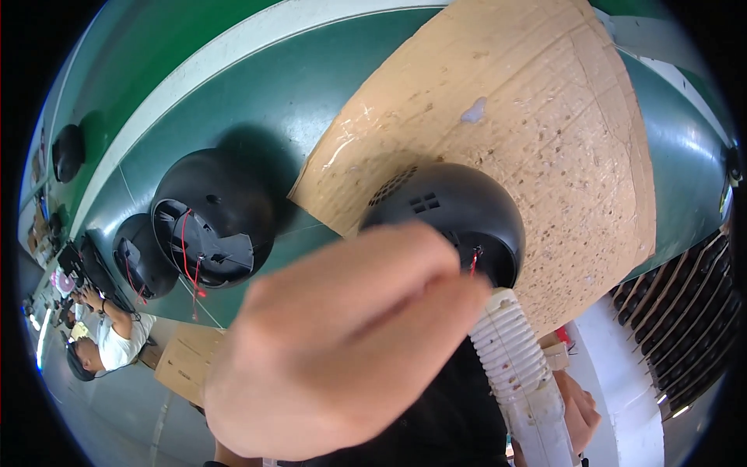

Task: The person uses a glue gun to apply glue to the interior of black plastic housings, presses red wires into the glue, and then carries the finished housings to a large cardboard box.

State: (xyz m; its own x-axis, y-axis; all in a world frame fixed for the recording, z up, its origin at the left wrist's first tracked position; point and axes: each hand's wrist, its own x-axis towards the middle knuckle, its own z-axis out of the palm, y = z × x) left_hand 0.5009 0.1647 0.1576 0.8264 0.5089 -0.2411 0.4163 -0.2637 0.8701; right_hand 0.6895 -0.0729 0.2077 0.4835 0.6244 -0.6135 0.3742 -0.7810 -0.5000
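My left hand point(334, 342) is large and blurred in the middle, its fingers and thumb pressed together in a pinch. Whatever the fingertips hold is hidden. Just beyond them a hollow black dome-shaped shell point(467, 202) lies on the cardboard, with square holes and a patch of small round holes. A red wire point(475, 261) shows at its opening, close to my fingertips. My right hand point(576, 409), partly hidden at the lower right, is closed round a whitish glue gun point(517, 358) with a ribbed front. The gun's front end points up at the shell's opening.
Brown cardboard point(560, 124) with glue spots covers part of the green table point(311, 86). On the left stand a larger black shell point(214, 210) and a smaller one point(144, 257), both with red wires. Stacked black round things point(685, 319) fill a rack. A person point(117, 335) works at far left.
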